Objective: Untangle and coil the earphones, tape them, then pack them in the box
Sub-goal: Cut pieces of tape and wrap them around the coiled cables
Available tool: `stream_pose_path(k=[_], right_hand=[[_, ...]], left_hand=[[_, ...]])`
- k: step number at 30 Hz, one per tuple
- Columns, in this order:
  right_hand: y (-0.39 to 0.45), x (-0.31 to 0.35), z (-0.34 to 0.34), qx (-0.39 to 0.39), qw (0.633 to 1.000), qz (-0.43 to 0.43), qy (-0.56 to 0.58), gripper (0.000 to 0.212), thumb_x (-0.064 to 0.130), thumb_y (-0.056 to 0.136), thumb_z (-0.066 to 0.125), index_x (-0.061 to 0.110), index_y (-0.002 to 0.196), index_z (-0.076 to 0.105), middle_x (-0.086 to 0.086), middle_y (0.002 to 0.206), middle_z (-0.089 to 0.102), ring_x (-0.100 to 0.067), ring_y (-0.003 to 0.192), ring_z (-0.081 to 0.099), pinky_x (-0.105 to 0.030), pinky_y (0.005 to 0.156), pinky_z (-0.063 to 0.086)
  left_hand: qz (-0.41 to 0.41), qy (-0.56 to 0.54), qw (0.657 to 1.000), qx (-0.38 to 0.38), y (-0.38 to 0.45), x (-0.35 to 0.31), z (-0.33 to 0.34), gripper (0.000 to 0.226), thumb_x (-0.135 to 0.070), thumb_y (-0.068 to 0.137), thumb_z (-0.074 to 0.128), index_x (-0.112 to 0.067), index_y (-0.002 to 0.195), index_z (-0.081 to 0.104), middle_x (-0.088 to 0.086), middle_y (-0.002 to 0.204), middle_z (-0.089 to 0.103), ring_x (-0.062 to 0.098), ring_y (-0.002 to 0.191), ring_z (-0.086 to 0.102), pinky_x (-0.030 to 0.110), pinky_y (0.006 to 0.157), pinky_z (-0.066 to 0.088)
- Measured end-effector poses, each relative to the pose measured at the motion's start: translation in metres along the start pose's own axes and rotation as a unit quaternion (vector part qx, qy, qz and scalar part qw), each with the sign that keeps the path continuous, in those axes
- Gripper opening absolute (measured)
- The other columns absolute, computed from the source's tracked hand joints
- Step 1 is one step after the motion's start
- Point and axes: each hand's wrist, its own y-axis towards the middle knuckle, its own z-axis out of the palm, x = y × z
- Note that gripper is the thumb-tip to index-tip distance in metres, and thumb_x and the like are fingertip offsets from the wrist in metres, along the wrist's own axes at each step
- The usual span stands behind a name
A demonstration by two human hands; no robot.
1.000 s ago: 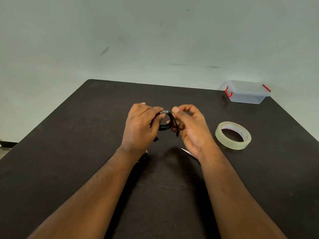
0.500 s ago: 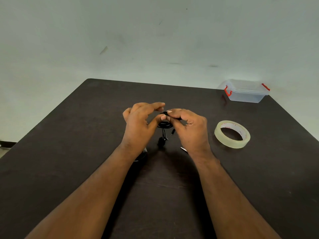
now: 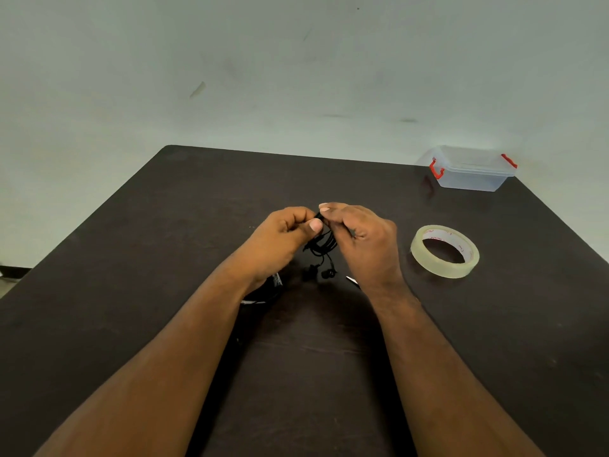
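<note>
Hands have drawn closer, both hands' fingers [image 3: 317, 224] pinching the coiled earphones [image 3: 322, 247] between them

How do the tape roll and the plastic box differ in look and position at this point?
The tape roll is a round, yellowish-clear ring lying flat; the plastic box is rectangular and clear, with red latches. The tape roll sits nearer the right hand; the plastic box stands at the table's far right corner. The tape roll is open through its middle; the plastic box is lidded. Both rest untouched on the table.
</note>
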Motion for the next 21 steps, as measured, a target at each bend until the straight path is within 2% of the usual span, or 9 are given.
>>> stream_pose_path(k=[2,6,9,10,12,14,17,21], right_hand=[[-0.001,0.000,0.000,-0.001,1.000,0.001,0.009,0.013,-0.003,0.082,0.069,0.002,0.094,0.073,-0.007,0.097,0.074,-0.014,0.093,0.070,-0.024,0.084,0.055],[-0.001,0.000,0.002,0.003,1.000,0.011,0.022,0.014,-0.003,0.081,0.070,0.002,0.093,0.074,-0.007,0.096,0.074,-0.015,0.091,0.070,-0.027,0.082,0.057],[-0.001,-0.002,0.003,0.007,0.999,0.021,0.025,0.015,-0.006,0.079,0.070,0.000,0.093,0.073,-0.009,0.097,0.074,-0.018,0.091,0.071,-0.031,0.081,0.058],[-0.001,-0.003,0.003,0.012,0.999,0.021,0.021,0.015,-0.007,0.079,0.070,0.000,0.093,0.073,-0.010,0.097,0.074,-0.019,0.092,0.071,-0.032,0.081,0.058],[-0.001,-0.004,0.005,0.024,0.999,0.020,0.017,0.016,-0.008,0.078,0.070,-0.001,0.092,0.073,-0.011,0.097,0.074,-0.020,0.092,0.071,-0.033,0.082,0.057],[-0.001,-0.004,0.007,0.018,0.999,0.019,0.019,0.015,-0.009,0.077,0.071,-0.002,0.090,0.073,-0.013,0.095,0.073,-0.021,0.091,0.070,-0.028,0.083,0.056],[0.001,-0.006,0.009,0.000,1.000,0.005,0.018,0.010,-0.009,0.077,0.072,-0.002,0.084,0.073,-0.014,0.089,0.071,-0.019,0.084,0.068,-0.017,0.080,0.052],[-0.001,-0.004,0.011,-0.010,1.000,0.004,0.029,0.008,-0.006,0.076,0.074,-0.001,0.083,0.073,-0.011,0.085,0.072,-0.013,0.082,0.067,-0.014,0.079,0.051]], left_hand=[[-0.002,-0.008,1.000,0.003,-0.001,-0.001,-0.001,0.022,-0.020,0.098,0.051,-0.001,0.094,0.061,0.009,0.086,0.053,0.019,0.083,0.047,0.035,0.081,0.041],[-0.009,-0.012,0.999,-0.031,-0.002,-0.004,0.000,0.015,-0.015,0.096,0.054,-0.003,0.097,0.064,0.012,0.107,0.061,0.017,0.097,0.055,0.038,0.096,0.045],[-0.024,-0.026,0.998,-0.043,-0.002,-0.005,0.001,0.013,-0.017,0.092,0.062,-0.005,0.090,0.067,0.010,0.106,0.063,0.013,0.097,0.058,0.044,0.101,0.045],[-0.029,-0.012,0.999,-0.044,-0.002,-0.004,0.001,0.012,-0.021,0.091,0.064,-0.011,0.087,0.068,0.004,0.107,0.064,0.012,0.101,0.058,0.048,0.102,0.043],[-0.040,0.096,0.992,-0.071,0.001,-0.001,-0.002,0.010,-0.035,0.089,0.064,-0.029,0.083,0.068,-0.013,0.110,0.062,0.011,0.116,0.052,0.052,0.109,0.030],[-0.051,0.145,0.985,-0.077,0.003,0.002,-0.004,0.016,-0.047,0.087,0.059,-0.033,0.084,0.066,-0.019,0.109,0.062,0.009,0.120,0.049,0.054,0.112,0.020],[-0.044,0.067,0.996,-0.045,0.004,0.003,-0.004,0.027,-0.046,0.091,0.051,-0.034,0.074,0.068,-0.015,0.115,0.062,0.008,0.120,0.050,0.053,0.113,0.021],[-0.023,-0.033,0.997,-0.073,0.002,-0.001,-0.002,0.026,-0.019,0.093,0.061,-0.021,0.068,0.067,-0.003,0.128,0.052,0.004,0.123,0.046,0.044,0.111,0.033]])
